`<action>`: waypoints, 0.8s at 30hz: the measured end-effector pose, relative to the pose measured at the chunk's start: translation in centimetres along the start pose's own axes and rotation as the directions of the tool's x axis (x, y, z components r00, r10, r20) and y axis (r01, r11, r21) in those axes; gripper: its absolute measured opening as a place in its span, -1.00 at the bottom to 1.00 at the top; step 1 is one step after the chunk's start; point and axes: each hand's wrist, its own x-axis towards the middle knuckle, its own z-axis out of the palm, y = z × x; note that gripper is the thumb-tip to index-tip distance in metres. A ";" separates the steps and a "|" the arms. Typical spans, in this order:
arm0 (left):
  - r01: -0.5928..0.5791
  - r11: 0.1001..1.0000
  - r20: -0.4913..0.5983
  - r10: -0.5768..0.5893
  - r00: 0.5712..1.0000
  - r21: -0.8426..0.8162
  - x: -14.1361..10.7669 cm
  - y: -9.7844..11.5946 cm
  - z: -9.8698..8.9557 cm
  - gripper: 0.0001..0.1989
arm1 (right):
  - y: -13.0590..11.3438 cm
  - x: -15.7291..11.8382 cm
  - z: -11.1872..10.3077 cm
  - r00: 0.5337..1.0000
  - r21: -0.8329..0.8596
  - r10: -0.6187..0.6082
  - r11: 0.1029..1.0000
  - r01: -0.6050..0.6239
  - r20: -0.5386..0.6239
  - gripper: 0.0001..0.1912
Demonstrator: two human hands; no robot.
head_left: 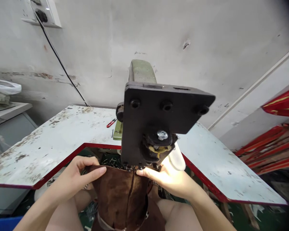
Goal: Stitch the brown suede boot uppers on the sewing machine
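Observation:
A brown piece of suede-like material [118, 195] with a seam down it hangs below the head of a press-like machine [156, 109]. My left hand [84, 173] pinches its top edge at the left, thumb on the near face. On the right, my right hand [163, 176] grips the same edge close to the seam, its thumb pressed flat and its fingers partly behind the machine. The edge lies right under the row of small black studs at the bottom of the black plate. A bright light falls on my right hand beside a white lamp-like part [177, 157].
The white worktable [62, 131] has a red-edged cutout around the machine. Small red thread snips [111, 123] lie on it, left of the machine's green base [117, 130]. A black cable [60, 61] runs down the wall. Red and brown pieces [269, 144] hang at the right.

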 end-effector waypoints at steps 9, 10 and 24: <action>-0.397 0.791 0.126 0.385 0.914 0.465 1.7 4.7 3.3 -0.69 | 0.7 -1.8 3.5 0.995 0.243 0.043 0.970 -0.020 -0.087 -0.74; -0.374 0.828 0.120 0.358 0.926 0.418 1.8 4.7 3.5 -0.69 | 0.8 -2.0 3.7 0.995 0.261 0.051 0.965 -0.026 -0.089 -0.75; -0.055 0.981 0.151 0.084 0.985 -0.188 2.4 3.9 4.5 -0.85 | 1.6 -2.1 3.3 0.994 0.212 0.004 0.977 0.019 -0.111 -0.80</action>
